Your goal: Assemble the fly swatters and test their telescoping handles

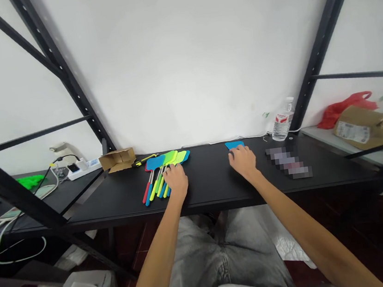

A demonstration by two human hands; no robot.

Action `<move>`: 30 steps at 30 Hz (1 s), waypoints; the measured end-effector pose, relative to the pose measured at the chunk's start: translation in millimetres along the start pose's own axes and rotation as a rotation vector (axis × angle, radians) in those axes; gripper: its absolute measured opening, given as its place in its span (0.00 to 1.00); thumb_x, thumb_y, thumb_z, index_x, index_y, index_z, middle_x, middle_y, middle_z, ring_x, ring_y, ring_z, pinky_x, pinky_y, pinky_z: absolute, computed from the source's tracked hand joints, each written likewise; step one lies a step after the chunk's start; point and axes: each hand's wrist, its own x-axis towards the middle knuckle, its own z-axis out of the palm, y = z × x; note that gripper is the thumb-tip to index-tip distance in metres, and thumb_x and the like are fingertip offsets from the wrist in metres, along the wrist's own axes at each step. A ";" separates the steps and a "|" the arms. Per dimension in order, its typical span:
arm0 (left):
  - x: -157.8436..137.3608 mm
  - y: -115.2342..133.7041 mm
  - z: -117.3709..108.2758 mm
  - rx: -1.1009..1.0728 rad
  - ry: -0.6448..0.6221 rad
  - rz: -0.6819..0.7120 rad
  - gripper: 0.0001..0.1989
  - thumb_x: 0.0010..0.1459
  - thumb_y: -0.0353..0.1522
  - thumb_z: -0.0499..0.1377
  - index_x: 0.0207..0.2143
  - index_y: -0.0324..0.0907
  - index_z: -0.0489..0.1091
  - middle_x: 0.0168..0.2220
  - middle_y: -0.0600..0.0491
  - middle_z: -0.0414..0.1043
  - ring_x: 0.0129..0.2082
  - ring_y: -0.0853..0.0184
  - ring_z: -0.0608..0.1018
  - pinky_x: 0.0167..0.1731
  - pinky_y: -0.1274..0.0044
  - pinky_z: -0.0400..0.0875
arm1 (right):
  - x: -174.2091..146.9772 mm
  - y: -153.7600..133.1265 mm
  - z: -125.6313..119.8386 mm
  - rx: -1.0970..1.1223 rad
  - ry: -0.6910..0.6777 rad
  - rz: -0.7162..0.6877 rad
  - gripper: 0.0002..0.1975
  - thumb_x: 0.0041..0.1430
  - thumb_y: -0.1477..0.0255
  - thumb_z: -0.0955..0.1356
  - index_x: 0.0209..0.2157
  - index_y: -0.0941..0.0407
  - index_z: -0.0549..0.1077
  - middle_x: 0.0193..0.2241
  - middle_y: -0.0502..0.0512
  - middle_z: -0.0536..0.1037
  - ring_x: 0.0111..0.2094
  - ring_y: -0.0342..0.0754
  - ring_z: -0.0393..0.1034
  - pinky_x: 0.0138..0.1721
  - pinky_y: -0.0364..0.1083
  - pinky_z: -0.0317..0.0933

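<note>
Several fly swatters with blue, green and yellow heads (pixel 170 157), thin metal shafts and red, blue, green and yellow handles (pixel 152 190) lie overlapped on the black table. My left hand (pixel 176 179), wearing a ring, is at the right side of this pile, its fingers curled down on a swatter's shaft; the fingertips are partly hidden. Farther right, my right hand (pixel 243 160) is closed over a single blue fly swatter (pixel 234 144). Only its head shows past my fingers; the rest is under the hand.
A small open cardboard box (pixel 118 160) and a yellow-black utility knife (pixel 146 159) lie left of the pile. A water bottle (pixel 282 120) stands at the back right, near a blurred-out item (pixel 289 162). Black rack posts (pixel 321 34) frame the table (pixel 210 183).
</note>
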 end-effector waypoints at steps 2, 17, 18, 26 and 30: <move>2.5 -3.0 -0.9 -0.001 -0.024 0.008 0.14 0.57 0.24 0.51 0.43 0.39 0.72 0.43 0.41 0.72 0.44 0.53 0.75 0.45 0.65 0.64 | -0.4 -14.3 3.7 0.027 0.002 -0.055 0.18 0.68 0.67 0.59 0.50 0.54 0.75 0.48 0.63 0.73 0.48 0.56 0.65 0.47 0.51 0.58; 13.1 -14.4 -26.1 0.008 -0.138 0.130 0.15 0.59 0.24 0.49 0.43 0.39 0.74 0.40 0.42 0.74 0.40 0.57 0.78 0.39 0.71 0.68 | -11.5 -36.4 8.1 0.181 -0.165 -0.222 0.17 0.69 0.70 0.57 0.43 0.54 0.77 0.45 0.61 0.75 0.49 0.53 0.65 0.44 0.46 0.59; 14.2 -13.0 -28.4 -0.001 -0.142 0.147 0.15 0.59 0.25 0.50 0.43 0.39 0.74 0.40 0.43 0.74 0.41 0.57 0.78 0.39 0.72 0.68 | -11.9 -37.3 8.6 0.202 -0.170 -0.225 0.17 0.69 0.70 0.57 0.43 0.53 0.77 0.44 0.61 0.75 0.49 0.53 0.65 0.44 0.46 0.60; 14.4 23.3 -19.1 -0.189 -0.014 0.410 0.21 0.63 0.27 0.51 0.55 0.47 0.71 0.46 0.47 0.73 0.45 0.61 0.76 0.46 0.72 0.67 | -0.8 -29.0 22.3 0.568 -0.206 -0.118 0.16 0.66 0.61 0.62 0.47 0.52 0.77 0.43 0.57 0.80 0.47 0.53 0.72 0.46 0.47 0.61; 10.2 35.1 -4.8 -0.279 0.049 0.509 0.22 0.65 0.28 0.48 0.58 0.47 0.68 0.48 0.47 0.71 0.47 0.63 0.74 0.50 0.73 0.66 | 12.5 -33.1 36.7 1.128 -0.264 0.023 0.22 0.63 0.54 0.63 0.39 0.56 0.79 0.39 0.59 0.82 0.39 0.51 0.75 0.37 0.45 0.64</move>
